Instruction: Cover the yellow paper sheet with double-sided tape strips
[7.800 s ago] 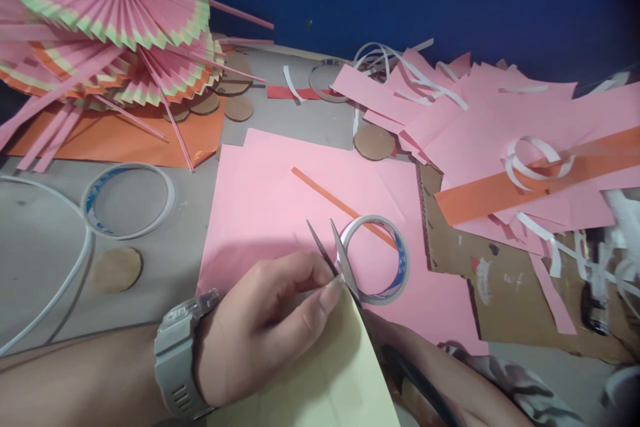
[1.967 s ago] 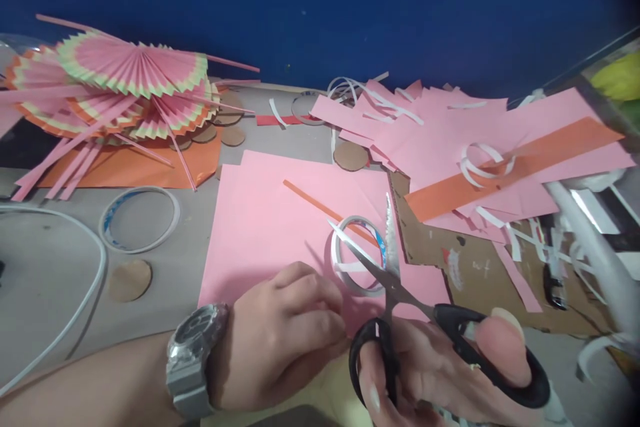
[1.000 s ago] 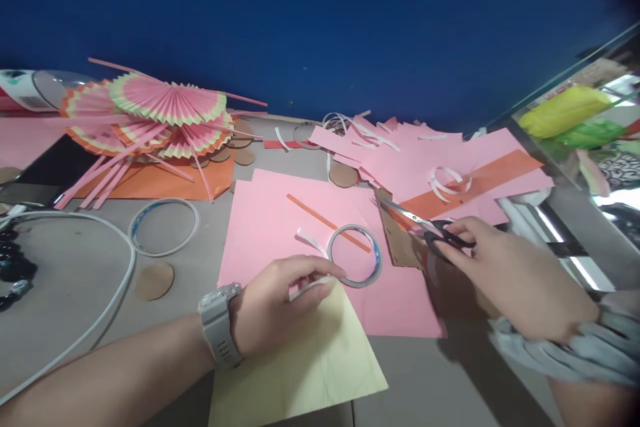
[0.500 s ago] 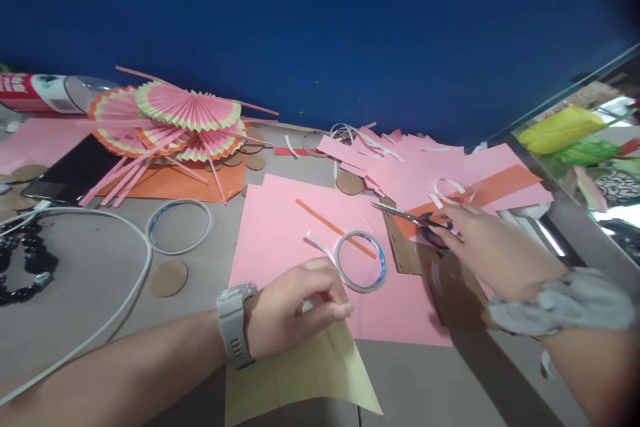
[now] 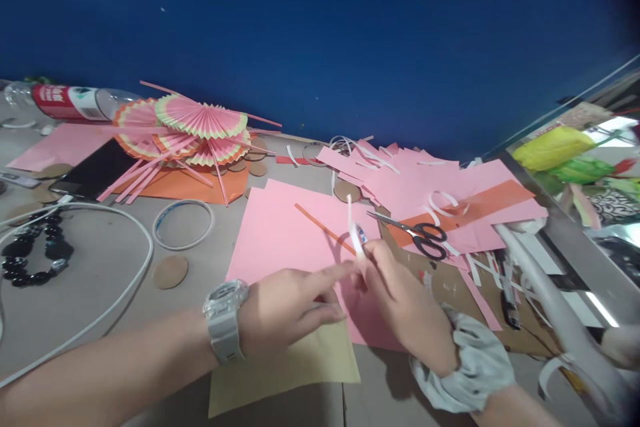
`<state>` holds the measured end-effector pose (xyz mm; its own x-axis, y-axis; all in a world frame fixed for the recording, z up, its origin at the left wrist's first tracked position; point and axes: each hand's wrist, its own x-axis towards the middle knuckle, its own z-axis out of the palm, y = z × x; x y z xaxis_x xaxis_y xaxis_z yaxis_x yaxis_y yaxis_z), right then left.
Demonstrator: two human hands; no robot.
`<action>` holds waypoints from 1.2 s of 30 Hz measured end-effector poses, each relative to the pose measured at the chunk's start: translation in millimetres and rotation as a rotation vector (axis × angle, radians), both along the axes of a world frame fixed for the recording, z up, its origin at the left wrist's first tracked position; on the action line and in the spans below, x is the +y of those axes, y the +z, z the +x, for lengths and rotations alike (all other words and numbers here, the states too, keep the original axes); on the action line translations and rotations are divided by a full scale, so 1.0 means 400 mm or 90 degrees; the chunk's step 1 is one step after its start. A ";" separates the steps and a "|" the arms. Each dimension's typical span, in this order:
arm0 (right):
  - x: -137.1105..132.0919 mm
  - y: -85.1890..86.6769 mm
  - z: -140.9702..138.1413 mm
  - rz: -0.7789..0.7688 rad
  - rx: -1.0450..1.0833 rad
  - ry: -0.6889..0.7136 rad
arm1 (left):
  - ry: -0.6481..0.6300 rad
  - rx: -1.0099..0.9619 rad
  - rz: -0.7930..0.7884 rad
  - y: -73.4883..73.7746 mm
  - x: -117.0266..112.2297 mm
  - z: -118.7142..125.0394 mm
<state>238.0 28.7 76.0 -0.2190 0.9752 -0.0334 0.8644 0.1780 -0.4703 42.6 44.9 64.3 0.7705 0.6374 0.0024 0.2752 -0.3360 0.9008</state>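
Note:
My right hand (image 5: 405, 307) is closed on a thin roll of tape (image 5: 358, 240), which it holds up edge-on above the pink sheet (image 5: 280, 233). A white strip of tape stands up from the roll. My left hand (image 5: 290, 303), with a grey watch on its wrist, rests on a pale yellow sheet (image 5: 290, 373). Its forefinger and thumb reach to the roll's lower edge and pinch there. The black-handled scissors (image 5: 420, 235) lie shut on the cardboard and pink paper to the right, with no hand on them.
Pleated paper fans (image 5: 195, 127) lie on an orange sheet at the back left. Nearer are a second tape ring (image 5: 183, 223), a cardboard disc (image 5: 170, 271), a white cable (image 5: 100, 320), black beads (image 5: 35, 260) and a phone (image 5: 95, 170). Cut pink paper (image 5: 450, 177) is piled at the right.
My right hand has let go of the scissors on the pile at the right, come back and lifted the tape roll off the pink sheet. My left hand has reached to the roll.

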 end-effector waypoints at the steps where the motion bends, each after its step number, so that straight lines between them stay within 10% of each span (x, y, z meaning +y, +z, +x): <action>1: -0.003 0.012 -0.001 -0.045 0.091 -0.031 | 0.036 -0.015 -0.023 0.005 0.003 0.002; 7: -0.023 0.017 -0.007 -0.207 0.394 -0.066 | 0.185 -0.106 -0.098 0.015 0.026 0.025; 24: -0.019 0.022 0.021 -0.087 0.326 -0.115 | 0.359 -0.171 -0.065 0.014 0.076 0.016; 29: 0.000 0.034 0.057 -0.028 0.308 -0.173 | 0.419 -0.139 0.131 0.026 0.067 -0.037; 36: 0.003 0.027 0.097 0.086 0.271 -0.223 | -0.003 0.229 0.404 -0.063 -0.104 -0.055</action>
<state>276.7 30.1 86.7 0.1513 0.9815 0.1174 0.6213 -0.0020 -0.7836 20.4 3.3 39.0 0.7965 0.5932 0.1171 0.5138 -0.7661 0.3861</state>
